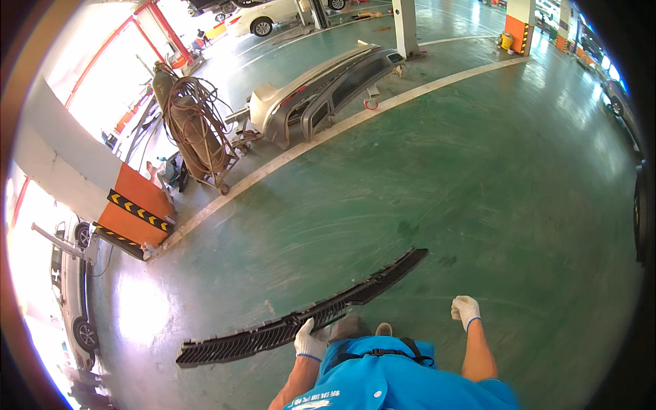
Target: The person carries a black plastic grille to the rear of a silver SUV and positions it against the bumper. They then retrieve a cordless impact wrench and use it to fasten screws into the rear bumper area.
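A long, slightly curved black slatted car grille [249, 342] stretches in front of me from lower left toward the middle right. Wearing a white work glove, my left hand [307, 342] grips its near edge around the middle, with the grille held off the floor. My right hand [465, 311], in a matching glove, hangs out to the right, apart from the grille. Its fingers are curled into a fist, and nothing sticks out of it.
Beyond a white floor line lie removed car bumpers [328, 89]. Gas cylinders with coiled hoses [195, 133] stand on a cart beside them. An orange-and-white pillar [140, 198] rises at left, near a parked car [74, 294]. A yellow bucket [506, 41] sits by a far pillar.
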### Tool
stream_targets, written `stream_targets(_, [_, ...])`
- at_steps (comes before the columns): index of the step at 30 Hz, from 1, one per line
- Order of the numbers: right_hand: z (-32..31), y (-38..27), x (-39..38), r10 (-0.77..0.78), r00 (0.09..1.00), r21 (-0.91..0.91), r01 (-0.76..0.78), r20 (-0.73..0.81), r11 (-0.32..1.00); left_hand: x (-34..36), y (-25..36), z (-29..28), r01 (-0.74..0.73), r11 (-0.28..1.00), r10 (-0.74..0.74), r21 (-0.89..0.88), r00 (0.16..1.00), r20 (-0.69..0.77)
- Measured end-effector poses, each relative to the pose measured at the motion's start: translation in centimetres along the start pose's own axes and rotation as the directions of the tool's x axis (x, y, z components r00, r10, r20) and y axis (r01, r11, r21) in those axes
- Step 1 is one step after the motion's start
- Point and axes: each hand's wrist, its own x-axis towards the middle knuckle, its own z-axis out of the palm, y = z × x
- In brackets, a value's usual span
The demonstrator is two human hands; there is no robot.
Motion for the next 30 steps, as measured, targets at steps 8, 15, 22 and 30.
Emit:
stream_targets(8, [6.0, -8.8, 11.7, 0.100, 0.991, 0.085, -0.108, 0.088, 0.990, 12.8, -1.1, 15.1, 0.181, 0.980, -0.173, -0.080, 0.980, 0.093])
stream_targets(15, [3.0, -16.3, 16.1, 0.198, 0.972, -0.002, -0.200, -0.123, 0.980, 25.3, 1.7, 32.9, 0.251, 0.963, -0.253, -0.094, 0.967, -0.014])
stream_targets(22, [1.5, -20.5, 19.8, 0.321, 0.903, 0.369, -0.205, -0.286, 0.907, 35.3, 6.2, 48.9, 0.171, 0.977, -0.174, 0.129, 0.985, 0.015])
stream_targets(30, [-0.9, -21.4, 40.0, 0.630, 0.773, -0.330, -0.577, 0.074, 0.747, 45.4, 4.3, 63.7, 0.156, 0.988, -0.154, 0.016, 0.983, -0.095])
